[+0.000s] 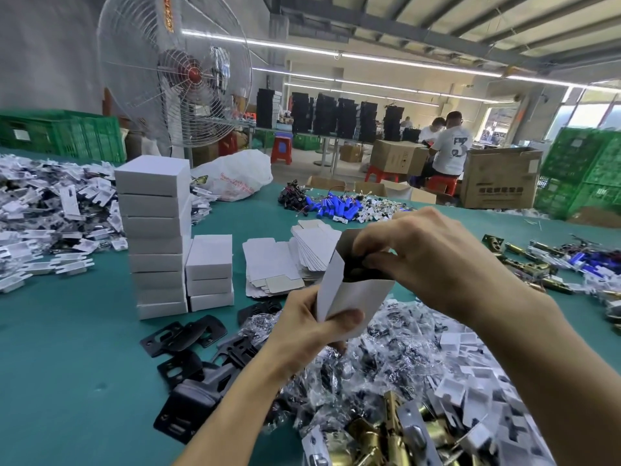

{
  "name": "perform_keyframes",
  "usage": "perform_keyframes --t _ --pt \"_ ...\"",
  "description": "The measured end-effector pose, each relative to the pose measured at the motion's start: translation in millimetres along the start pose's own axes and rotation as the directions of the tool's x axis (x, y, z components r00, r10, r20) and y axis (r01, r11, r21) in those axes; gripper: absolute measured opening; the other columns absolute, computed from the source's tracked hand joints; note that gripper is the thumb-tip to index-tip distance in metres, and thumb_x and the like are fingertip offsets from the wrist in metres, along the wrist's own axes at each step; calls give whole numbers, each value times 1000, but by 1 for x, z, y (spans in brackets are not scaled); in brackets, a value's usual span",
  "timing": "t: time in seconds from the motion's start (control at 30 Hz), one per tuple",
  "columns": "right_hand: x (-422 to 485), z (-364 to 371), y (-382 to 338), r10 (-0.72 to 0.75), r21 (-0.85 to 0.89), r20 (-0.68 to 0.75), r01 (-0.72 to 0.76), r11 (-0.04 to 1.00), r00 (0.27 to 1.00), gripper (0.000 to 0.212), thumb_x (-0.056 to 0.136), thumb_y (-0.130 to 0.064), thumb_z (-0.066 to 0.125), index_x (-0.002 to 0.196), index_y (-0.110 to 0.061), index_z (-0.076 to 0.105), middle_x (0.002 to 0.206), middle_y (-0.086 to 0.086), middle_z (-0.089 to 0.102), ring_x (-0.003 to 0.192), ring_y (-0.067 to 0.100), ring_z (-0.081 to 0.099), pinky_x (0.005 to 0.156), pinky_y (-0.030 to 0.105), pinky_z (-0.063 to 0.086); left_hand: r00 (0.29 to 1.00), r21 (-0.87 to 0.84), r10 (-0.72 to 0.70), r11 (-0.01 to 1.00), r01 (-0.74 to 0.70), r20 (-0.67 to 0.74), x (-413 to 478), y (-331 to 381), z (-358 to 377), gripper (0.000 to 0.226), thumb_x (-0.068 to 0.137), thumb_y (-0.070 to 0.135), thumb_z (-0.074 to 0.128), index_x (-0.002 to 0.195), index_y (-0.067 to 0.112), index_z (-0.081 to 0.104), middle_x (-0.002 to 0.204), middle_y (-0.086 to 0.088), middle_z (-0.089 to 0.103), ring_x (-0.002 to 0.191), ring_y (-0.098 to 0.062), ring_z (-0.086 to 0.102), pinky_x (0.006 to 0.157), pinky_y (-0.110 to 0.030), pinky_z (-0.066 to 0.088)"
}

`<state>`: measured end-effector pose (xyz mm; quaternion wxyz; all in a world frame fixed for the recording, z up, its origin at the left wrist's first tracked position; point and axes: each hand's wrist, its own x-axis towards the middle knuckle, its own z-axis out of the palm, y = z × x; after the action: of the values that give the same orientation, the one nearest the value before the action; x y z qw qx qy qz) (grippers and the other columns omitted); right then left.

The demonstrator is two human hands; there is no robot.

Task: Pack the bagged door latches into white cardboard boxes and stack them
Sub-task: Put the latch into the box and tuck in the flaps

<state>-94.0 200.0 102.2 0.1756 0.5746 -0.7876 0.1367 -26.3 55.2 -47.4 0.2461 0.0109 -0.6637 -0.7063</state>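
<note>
My left hand grips an open white cardboard box from below, held up above the table. At the box's open top, my right hand pinches a dark bagged door latch that sits partly inside. Under my arms lies a heap of bagged latches in clear plastic. A tall stack of closed white boxes stands at the left, with a shorter stack beside it. Flat unfolded box blanks lie behind the held box.
Black metal plates lie on the green table at the lower left. Brass lock parts sit near the front edge. Blue batteries and cables, a white plastic bag, a big fan and seated people stand further back.
</note>
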Motion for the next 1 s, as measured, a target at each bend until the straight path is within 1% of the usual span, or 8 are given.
perform_keyframes --t 0.17,0.3,0.37,0.47,0.6,0.7,0.8,1.0 --pt "-5 -3 -5 -90 -21 -37 89 996 995 14 90 -20 70 98 -30 75 83 0 70 75 24 63 62 38 51 996 9 84 996 -84 -42 -1 6 -3 25 67 21 83 91 27 78 88 2 72 74 -15 67 64 -30 60" --pt "-8 -7 -7 -149 -49 -170 142 989 974 12 87 -16 73 90 -26 76 78 2 74 68 30 67 56 41 54 986 -21 147 989 -149 -77 -2 9 -3 27 62 30 80 89 32 79 86 2 73 73 -12 66 61 -25 58" --pt "-8 -6 -12 -165 -63 -179 156 986 970 13 88 -17 68 87 -28 75 74 3 72 64 32 65 53 41 53 980 -1 172 985 -173 -96 -3 9 -3 26 63 32 78 89 35 79 86 -3 72 72 -15 65 60 -27 57" --pt "-3 -2 -18 -124 -148 -73 113 983 990 17 96 -25 57 96 -34 70 80 2 70 70 30 62 59 39 52 976 33 175 985 -172 -127 -2 8 -2 25 63 37 74 87 37 77 85 -5 70 73 -23 64 61 -34 57" --pt "9 1 -18 -24 -145 42 30 989 999 19 97 -30 56 108 -40 68 98 -3 68 88 27 63 72 38 52 985 19 114 993 -112 -128 -2 5 -3 29 61 39 74 87 28 75 89 -6 70 77 -20 71 59 -31 60" --pt "20 3 -15 12 -88 106 -2 996 994 19 93 -28 64 103 -41 71 101 -4 68 93 26 61 75 39 52 995 -7 61 998 -62 -81 -2 4 -3 27 62 38 75 87 28 77 90 -3 71 80 -22 72 58 -36 61" --pt "31 5 -8 27 -7 172 -26 1000 985 19 89 -23 69 96 -40 75 97 -8 72 92 22 62 78 40 54 998 -36 43 998 -45 -55 -2 4 -3 28 64 37 77 90 26 77 99 -15 69 81 -28 72 55 -35 60" --pt "40 13 4 22 91 200 -41 995 980 11 85 -27 74 87 -37 78 90 -6 72 88 21 62 77 39 55 998 -15 20 1000 -21 -58 -1 3 -4 29 64 37 77 91 27 75 92 -3 72 77 -27 72 55 -33 59"
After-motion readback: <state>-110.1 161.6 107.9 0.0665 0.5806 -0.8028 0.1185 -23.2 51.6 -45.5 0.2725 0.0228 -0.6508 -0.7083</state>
